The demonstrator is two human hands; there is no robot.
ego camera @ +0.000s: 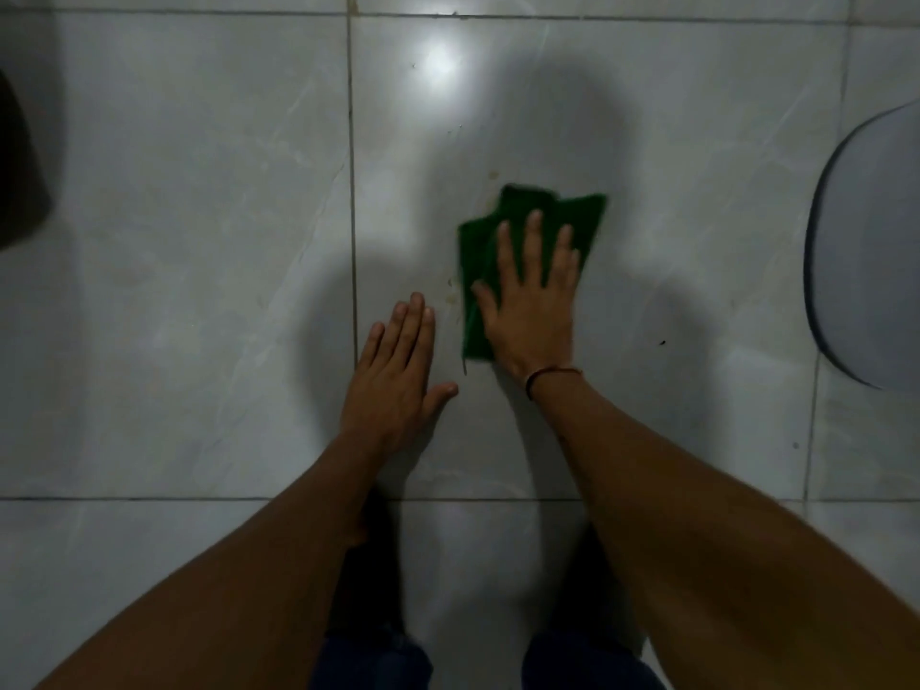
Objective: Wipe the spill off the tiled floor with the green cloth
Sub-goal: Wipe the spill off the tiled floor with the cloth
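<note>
The green cloth (572, 211) lies flat on the grey tiled floor (199, 241), a little right of the middle. My right hand (532, 311) presses down on it with the fingers spread, covering its lower right part. Faint yellowish spill marks (452, 296) show on the tile just left of the cloth, and another smear (493, 184) lies at its top edge. My left hand (398, 381) rests flat on the floor left of the cloth, fingers together, holding nothing. A thin band circles my right wrist.
A rounded grey mat or lid (871, 251) lies at the right edge. A dark object (20, 166) sits at the far left. My knees (378, 659) are at the bottom. A small dark speck (662, 342) lies right of my right hand.
</note>
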